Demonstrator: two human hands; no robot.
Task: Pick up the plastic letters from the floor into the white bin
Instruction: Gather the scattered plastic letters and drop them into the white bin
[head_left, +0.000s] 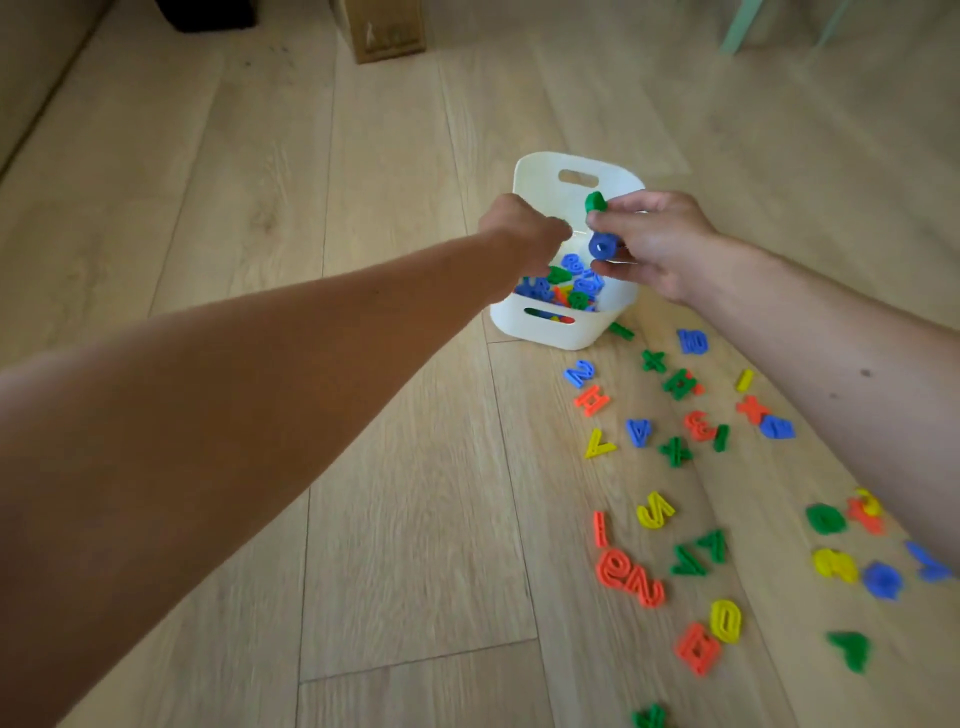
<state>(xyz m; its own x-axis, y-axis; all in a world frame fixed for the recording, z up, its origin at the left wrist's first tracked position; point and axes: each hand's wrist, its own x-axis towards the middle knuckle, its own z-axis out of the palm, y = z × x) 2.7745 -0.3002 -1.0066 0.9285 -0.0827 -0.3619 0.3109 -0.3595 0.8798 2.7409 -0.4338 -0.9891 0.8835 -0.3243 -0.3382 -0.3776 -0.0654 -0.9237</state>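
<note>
- Pale wood-plank flooring (363, 208) fills the view, and the white bin (545, 332) stands on it near mid-frame.
- Inside the bin lies a heap of blue, green and orange plastic letters (566, 288). More colour shows through the slot handle in its near wall.
- Above the bin's right rim, the right hand (660, 244) pinches a blue ring-shaped piece (602, 245) between thumb and fingers. A green piece (596, 201) is clamped higher up at its fingertips.
- Over the bin's left side hangs the left hand (524, 228), knuckles toward the camera and fingers curled downward. Whether they hold anything cannot be told.
- Loose letters lie scattered on the floor to the near right of the bin.
  - A green bar (621, 330) lies just beside its near corner.
  - Nearer the camera are a blue N (579, 373), an orange H (592, 401), a yellow V (598, 443) and a yellow S (654, 509).
  - Closer still is an orange cluster (628, 577), and blurred pieces lie under the right forearm.
- Well beyond the bin stand a cardboard box (384, 31) and pale green furniture legs (737, 31).
</note>
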